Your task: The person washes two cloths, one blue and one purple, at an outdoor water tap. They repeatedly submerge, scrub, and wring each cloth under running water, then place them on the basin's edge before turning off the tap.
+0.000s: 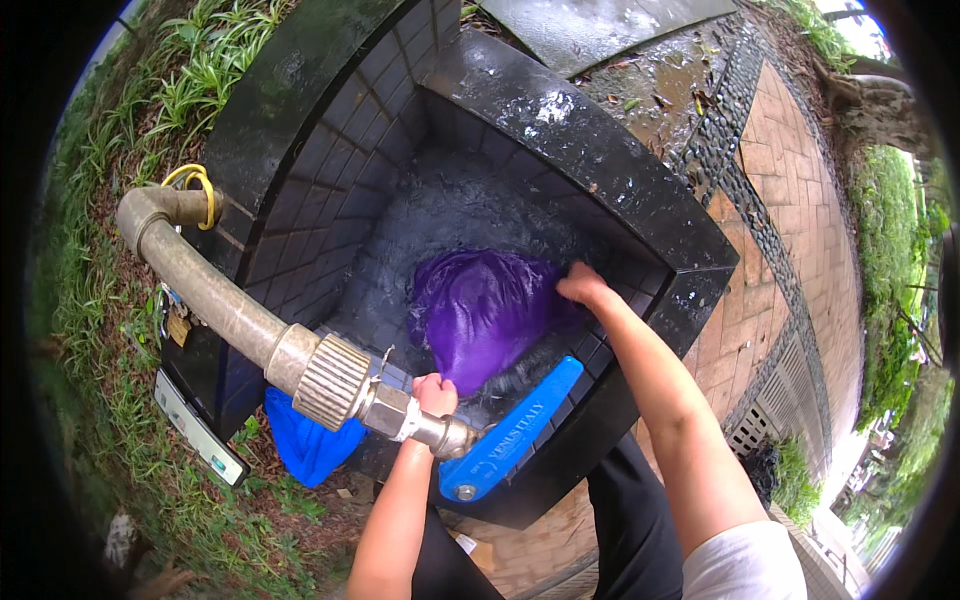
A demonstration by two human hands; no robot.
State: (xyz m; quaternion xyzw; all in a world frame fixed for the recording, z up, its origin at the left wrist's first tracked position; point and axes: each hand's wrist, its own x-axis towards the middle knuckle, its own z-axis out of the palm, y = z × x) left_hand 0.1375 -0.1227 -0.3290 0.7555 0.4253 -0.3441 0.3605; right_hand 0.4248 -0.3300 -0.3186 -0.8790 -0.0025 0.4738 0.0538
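A wet purple cloth (487, 311) lies spread in the moving water (457, 195) of a basin lined with dark tiles (330, 172). My left hand (436, 393) grips its near corner, partly behind the metal tap fitting. At the cloth's right edge, close to the basin's right wall, my right hand (581, 285) is closed on the fabric. Part of the cloth on that side is dark and blurred under the water.
A metal pipe (217, 292) with a blue lever handle (514, 435) crosses above my left wrist. Blue cloth (311, 439) hangs at the basin's left edge, beside a white-faced panel (199, 427). The black stone rim (585, 150) is wet. Brick paving (795, 157) lies to the right.
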